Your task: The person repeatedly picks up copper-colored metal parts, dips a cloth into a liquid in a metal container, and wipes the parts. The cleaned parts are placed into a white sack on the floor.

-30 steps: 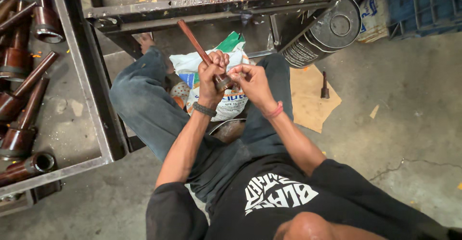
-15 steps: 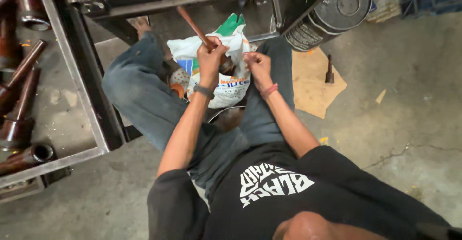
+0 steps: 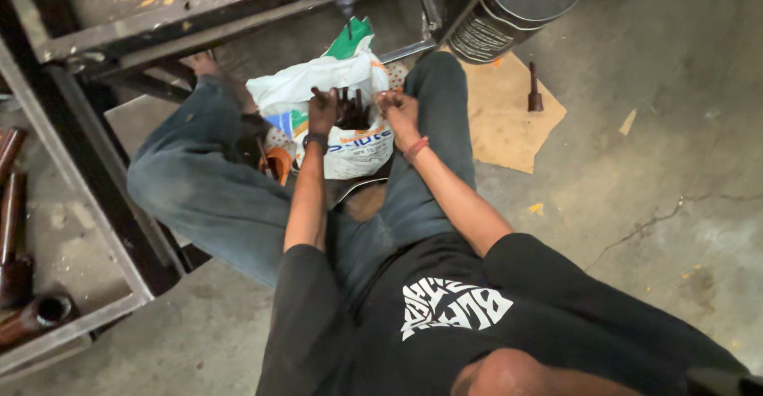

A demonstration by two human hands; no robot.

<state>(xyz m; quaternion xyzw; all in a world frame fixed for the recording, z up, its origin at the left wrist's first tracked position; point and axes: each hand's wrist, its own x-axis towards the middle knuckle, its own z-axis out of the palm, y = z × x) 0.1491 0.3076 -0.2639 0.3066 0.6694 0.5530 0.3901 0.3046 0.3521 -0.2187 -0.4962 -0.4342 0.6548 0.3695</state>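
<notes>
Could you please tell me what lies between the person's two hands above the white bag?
In the head view, a small dark metal part sits between the left hand and right hand, over the white bag.

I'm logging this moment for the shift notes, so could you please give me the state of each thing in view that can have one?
left hand: closed around small dark parts over the bag
right hand: closed, pinching a small part
white plastic bag: open at the top, between the legs
black drum: tilted, lid closed
rusty pin: upright on the cardboard sheet
cardboard sheet: flat on the floor
rusty tube: lying, open end showing
</notes>
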